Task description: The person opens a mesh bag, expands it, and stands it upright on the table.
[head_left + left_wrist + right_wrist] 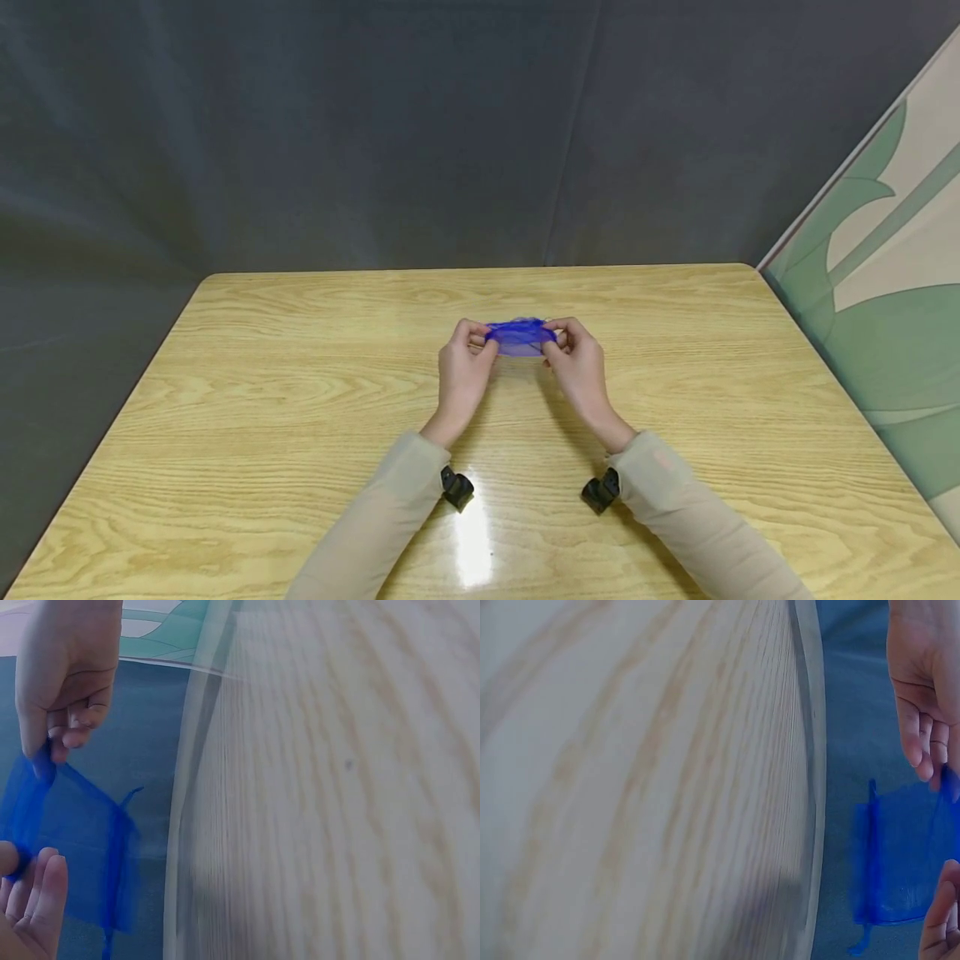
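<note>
A sheer blue drawstring pouch (519,337) is stretched between both hands above the wooden table. My left hand (462,367) pinches its left end between thumb and fingers, and my right hand (582,367) pinches the right end likewise. Seen from the left wrist, the pouch (118,862) hangs down from the hands, with a darker gathered band and loose cord ends along its far part. The right wrist view has the pouch (900,855) at its right edge, its cord ends sticking out at either side of the band.
The pale wood-grain table (300,375) spreads to both sides, with a glare spot near its front. Behind it hangs a dark grey curtain (375,133). A green leaf-patterned panel (892,317) stands on the right. Each wrist carries a small black camera (456,489).
</note>
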Available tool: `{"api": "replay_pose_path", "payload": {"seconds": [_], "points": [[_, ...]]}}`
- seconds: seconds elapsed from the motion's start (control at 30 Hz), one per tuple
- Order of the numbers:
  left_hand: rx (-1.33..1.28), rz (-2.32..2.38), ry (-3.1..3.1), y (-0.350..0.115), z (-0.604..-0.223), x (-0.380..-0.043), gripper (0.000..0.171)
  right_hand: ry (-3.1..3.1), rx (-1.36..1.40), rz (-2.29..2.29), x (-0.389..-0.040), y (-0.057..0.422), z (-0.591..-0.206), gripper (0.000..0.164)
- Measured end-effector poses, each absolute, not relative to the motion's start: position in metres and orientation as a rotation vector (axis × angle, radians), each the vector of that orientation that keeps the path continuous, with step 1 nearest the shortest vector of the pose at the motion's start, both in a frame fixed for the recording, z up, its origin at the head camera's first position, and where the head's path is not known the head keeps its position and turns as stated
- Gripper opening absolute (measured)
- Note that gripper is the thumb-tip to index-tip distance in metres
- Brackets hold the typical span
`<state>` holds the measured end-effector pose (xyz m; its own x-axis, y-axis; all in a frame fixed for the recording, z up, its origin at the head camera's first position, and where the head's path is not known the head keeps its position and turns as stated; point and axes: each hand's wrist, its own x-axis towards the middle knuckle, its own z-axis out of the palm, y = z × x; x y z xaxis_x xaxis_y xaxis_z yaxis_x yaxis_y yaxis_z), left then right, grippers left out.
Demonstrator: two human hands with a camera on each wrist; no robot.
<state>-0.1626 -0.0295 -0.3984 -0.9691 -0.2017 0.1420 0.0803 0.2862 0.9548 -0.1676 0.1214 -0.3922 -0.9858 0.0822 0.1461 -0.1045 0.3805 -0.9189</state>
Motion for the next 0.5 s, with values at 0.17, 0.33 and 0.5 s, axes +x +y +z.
{"api": "replay_pose_path", "payload": {"seconds": [0.17, 0.33, 0.5], "points": [[0.127, -1.685, -2.37, -0.0314, -0.3978, -0.1614, 0.015, -2.458, 0.041, 1.66, -0.1661, 0.1205, -0.3909, 0.022], [0.096, -1.725, -2.391, -0.0318, -0.3983, -0.16, 0.024, -2.46, -0.006, 1.656, -0.1678, 0.1188, -0.3887, 0.028], [0.065, -1.742, -2.375, -0.0311, -0.3982, -0.1603, 0.026, -2.472, -0.021, 1.635, -0.1696, 0.1176, -0.3882, 0.026]]}}
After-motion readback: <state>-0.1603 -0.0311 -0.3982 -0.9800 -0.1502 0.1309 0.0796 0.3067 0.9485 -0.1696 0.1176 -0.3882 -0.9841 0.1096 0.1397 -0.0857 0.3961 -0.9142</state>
